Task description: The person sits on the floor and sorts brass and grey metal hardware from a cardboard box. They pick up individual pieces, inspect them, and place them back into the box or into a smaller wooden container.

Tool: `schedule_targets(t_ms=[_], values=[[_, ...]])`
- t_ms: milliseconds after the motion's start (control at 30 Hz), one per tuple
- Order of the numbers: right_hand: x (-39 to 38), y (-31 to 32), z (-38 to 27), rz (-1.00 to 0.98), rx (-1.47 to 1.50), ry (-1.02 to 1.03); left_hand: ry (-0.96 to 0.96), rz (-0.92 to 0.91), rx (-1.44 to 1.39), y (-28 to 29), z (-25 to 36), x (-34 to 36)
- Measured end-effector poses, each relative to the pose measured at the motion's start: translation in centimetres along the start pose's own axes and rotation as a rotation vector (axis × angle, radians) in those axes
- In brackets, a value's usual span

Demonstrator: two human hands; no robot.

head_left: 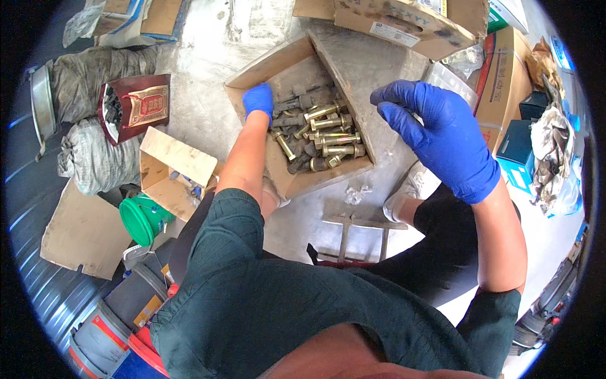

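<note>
The gold bolts lie in the cardboard box. The left hand is at its left side; I can't tell if it grips anything. The right hand looks loose and empty. Bolts look heavy, so hold snugly.

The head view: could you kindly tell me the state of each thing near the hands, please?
Left hand: gloved, grip unclear
Right hand: gloved, raised, thumb and forefinger apart
Cardboard bolt box: open, partly filled
Gold-coloured bolts: loosely heaped
Maroon bag: open, dark contents showing
Small cardboard box: open
</note>
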State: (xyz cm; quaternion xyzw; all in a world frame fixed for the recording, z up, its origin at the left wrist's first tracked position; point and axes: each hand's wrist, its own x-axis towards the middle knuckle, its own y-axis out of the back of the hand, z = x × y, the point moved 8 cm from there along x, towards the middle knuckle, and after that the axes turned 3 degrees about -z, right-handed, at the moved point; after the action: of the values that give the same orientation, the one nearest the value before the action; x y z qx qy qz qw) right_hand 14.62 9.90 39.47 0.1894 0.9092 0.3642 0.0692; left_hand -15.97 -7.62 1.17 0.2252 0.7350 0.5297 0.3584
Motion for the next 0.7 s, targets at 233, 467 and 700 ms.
schedule_targets(t_ms=[233, 467, 700], values=[[0.5, -1.0, 0.9, -0.025, 0.017, -0.024, 0.076, -0.089, -0.18, 3.8, 0.0, -0.4], [0.1, -0.7, 0.2, -0.012, -0.006, -0.002, 0.186, -0.282, -1.47, 3.7, -3.0, 0.9], [0.2, -1.0, 0.2, -0.004, -0.01, 0.001, 0.047, -0.053, -0.324, 2.2, -2.6, 1.9]])
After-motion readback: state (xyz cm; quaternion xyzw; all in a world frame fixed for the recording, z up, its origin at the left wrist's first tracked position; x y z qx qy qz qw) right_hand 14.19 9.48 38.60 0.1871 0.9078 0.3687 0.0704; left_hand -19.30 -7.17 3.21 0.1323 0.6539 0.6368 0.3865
